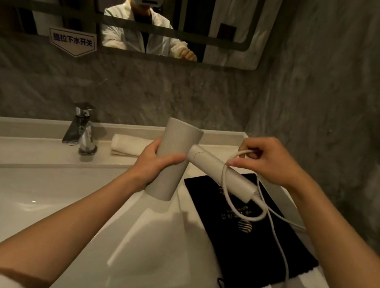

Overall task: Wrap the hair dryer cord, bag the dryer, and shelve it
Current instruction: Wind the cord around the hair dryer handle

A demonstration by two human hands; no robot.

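My left hand (156, 161) grips the barrel of a pale hair dryer (179, 142), held above the counter with its handle pointing right and down. My right hand (265, 160) pinches the white cord (226, 193) near the handle's upper side. One loop of cord hangs around the handle, and the rest trails down to the plug end at the lower right. A black drawstring bag (255, 247) with gold print lies flat on the counter under the handle, its string at the front edge.
A white sink basin (2, 202) fills the left, with a chrome faucet (82, 130) behind it. A folded white towel (129, 146) lies behind the dryer. A mirror (240, 15) hangs above, and a stone wall closes the right side.
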